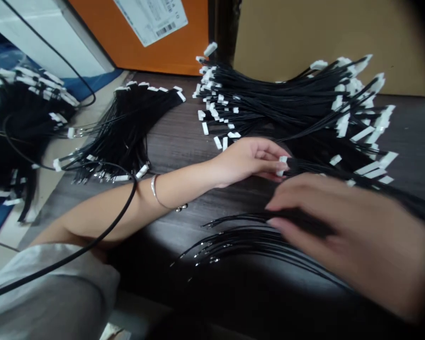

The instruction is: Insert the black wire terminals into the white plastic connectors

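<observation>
My left hand (250,160) reaches in from the left and pinches a small white plastic connector (282,166) between its fingertips, with a thin bunch of black wires (304,169) running out to the right. My right hand (343,241) is blurred by motion. Its fingertips lie on or just above a spread of loose black wires (251,238) with bare metal ends, and I cannot tell whether it grips them. A large heap of black wires with white connectors (286,101) lies just beyond both hands.
A smaller black wire bundle (127,132) lies on the dark wood-grain table (173,146) to the left. Another heap (21,113) sits lower, beyond the table's left edge. A black cable (102,226) crosses my left forearm. An orange panel (134,42) and beige board (304,38) stand behind.
</observation>
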A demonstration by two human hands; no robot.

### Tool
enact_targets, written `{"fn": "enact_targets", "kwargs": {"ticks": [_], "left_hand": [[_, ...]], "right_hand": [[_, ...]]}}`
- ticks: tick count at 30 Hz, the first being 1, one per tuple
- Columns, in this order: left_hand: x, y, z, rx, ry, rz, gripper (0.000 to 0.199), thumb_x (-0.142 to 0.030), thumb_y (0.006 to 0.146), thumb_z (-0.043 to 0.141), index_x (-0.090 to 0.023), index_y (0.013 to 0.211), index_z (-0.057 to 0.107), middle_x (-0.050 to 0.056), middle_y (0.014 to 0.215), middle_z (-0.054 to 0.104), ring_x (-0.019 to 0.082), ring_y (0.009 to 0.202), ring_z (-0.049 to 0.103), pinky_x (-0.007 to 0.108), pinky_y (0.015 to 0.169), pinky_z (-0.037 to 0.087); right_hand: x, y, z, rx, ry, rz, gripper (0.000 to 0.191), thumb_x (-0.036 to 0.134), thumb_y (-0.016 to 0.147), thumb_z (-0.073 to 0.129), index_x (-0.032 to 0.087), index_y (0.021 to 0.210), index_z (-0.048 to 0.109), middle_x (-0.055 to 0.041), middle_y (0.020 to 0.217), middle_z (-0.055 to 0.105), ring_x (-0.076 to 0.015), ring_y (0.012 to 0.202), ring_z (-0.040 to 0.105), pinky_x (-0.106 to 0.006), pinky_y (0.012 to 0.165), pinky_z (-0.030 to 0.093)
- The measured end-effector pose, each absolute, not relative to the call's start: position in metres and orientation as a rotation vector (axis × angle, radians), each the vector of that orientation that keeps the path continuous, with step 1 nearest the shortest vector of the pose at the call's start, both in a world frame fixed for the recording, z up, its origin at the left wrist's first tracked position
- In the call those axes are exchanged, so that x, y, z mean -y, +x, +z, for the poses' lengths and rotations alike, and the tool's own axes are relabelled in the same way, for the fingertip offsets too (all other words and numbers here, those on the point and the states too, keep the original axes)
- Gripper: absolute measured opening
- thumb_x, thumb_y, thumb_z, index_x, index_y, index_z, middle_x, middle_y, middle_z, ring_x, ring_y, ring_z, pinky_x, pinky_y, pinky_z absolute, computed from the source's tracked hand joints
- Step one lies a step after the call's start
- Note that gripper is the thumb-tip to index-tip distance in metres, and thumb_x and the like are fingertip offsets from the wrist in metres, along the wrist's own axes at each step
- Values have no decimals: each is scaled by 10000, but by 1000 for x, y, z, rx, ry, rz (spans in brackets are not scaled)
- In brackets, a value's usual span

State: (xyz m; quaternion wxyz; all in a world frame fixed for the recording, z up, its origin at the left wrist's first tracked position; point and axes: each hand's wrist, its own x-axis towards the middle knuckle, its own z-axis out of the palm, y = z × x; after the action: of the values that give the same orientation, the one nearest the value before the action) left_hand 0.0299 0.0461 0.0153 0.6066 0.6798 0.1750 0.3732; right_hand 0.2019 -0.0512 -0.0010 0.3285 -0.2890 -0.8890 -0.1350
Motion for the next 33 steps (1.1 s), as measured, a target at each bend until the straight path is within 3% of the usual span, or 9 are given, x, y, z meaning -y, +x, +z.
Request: {"fn": "enact_targets", "kwargs": {"ticks": [4,9,17,23,28,33], "left_hand": [[-47,30,14,-359,1567,870,111,-30,771,662,-82,853,608,5,727,660,99,709,664,290,740,580],[-46,32,15,-420,1543,845,106,-13,785,641,-72,848,580,-10,685,633,83,617,648,292,720,563],[-48,32,16,-403,1546,882,139,-6,720,696,-74,816,622,8,728,661,73,681,642,237,717,523],[-46,28,16,-416,1523,883,155,-69,732,722,-59,868,648,26,748,668,92,695,645,281,734,550],[-44,24,17,-439,1551,876,226,-136,710,778,-80,896,662,43,804,695,119,717,675,298,751,568],[-43,22,17,-481,1646,844,216,-154,722,784,-100,900,676,41,799,720,115,724,696,227,740,566]], "right_hand": [[40,157,-19,2544,-641,-294,48,186,857,597,174,836,638,-58,890,616,-197,832,589,-361,755,509],[28,143,-25,2602,-728,-138,89,141,855,591,162,771,613,-46,836,589,-172,776,560,-342,717,493],[45,185,13,2422,-1093,73,151,267,915,496,193,826,592,-14,756,637,-121,612,568,-256,564,444],[41,215,20,2200,-1192,92,142,294,897,533,231,892,661,-26,900,696,-147,760,636,-273,663,472],[34,223,20,2100,-1281,100,164,293,878,520,211,800,640,-1,689,649,-116,556,550,-247,530,408],[24,225,19,2085,-1263,43,179,250,858,508,200,774,658,10,695,648,-92,564,546,-221,532,387]]}}
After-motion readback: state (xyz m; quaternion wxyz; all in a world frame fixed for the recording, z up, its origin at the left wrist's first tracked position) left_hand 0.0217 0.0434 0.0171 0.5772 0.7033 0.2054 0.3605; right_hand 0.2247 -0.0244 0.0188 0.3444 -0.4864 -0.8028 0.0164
